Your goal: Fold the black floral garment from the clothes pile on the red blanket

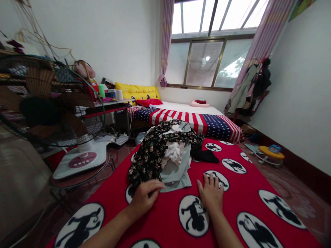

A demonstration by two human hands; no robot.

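A heap of clothes lies on a red blanket [165, 220] printed with black monkeys in white circles. On its left is a black floral garment [148, 151]; a pale grey garment [176, 175] spreads from its front, with a crumpled white cloth [173, 153] on top. A black piece of clothing [205, 155] lies at the heap's right. My left hand [146, 197] rests at the heap's near left edge, fingers loosely bent, thumb apart, nothing visible in it. Flat on the blanket to the right of the grey garment, my right hand [212, 193] has its fingers spread.
At the left, a fan [88, 160] stands on a round stool [88, 181], beside a cluttered desk [113, 103]. Beyond the heap is a bed with a stars-and-stripes cover [191, 122]. A yellow-seated wheeled toy [271, 152] sits on the floor at the right, below hanging clothes [248, 88].
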